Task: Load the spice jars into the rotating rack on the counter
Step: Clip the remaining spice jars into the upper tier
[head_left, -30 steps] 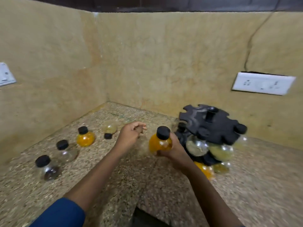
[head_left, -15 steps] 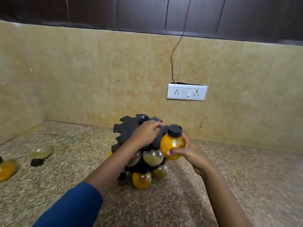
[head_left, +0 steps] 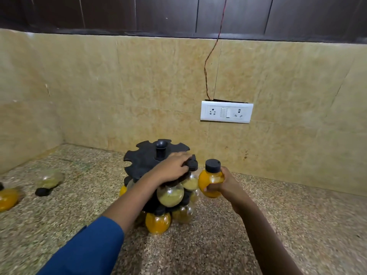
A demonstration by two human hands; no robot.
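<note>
Surface: speckled stone surface [head_left: 198,247] is running back into a corner of yellow-tiled wall [head_left: 139,86], where a white socket plate [head_left: 226,112] is sitting with a thin wire [head_left: 208,62] climbing up from it
Rack: black rotating rack [head_left: 145,157] is standing near the wall, mid-view; its notched top disc is showing several open slots on the far and left sides
Left hand: left hand [head_left: 170,169] is lying palm-down on the near-right edge of the top disc, fingers [head_left: 183,161] bent over the rim beside a capped jar hanging there; it seems to be gripping the rack to steady or turn it, though I cannot tell whether it is also touching that cap
Right hand: right hand [head_left: 226,185] is holding the orange jar [head_left: 210,180] upright, fingers [head_left: 209,189] wrapped round its round belly, black cap on top
Jar in hand: hovering just beside the rack's right side at top-disc height, not yet in a slot
Loaded: a pale jar [head_left: 170,195], a lower orange jar [head_left: 157,223] and others around them are already hanging in the tiers
Waiting: a loose orange jar [head_left: 7,198] and a tipped jar [head_left: 49,178] are lying well apart to the left
Progress: seemingly past halfway, with the lower tiers looking full on the visible side and the top disc mostly waiting
</note>
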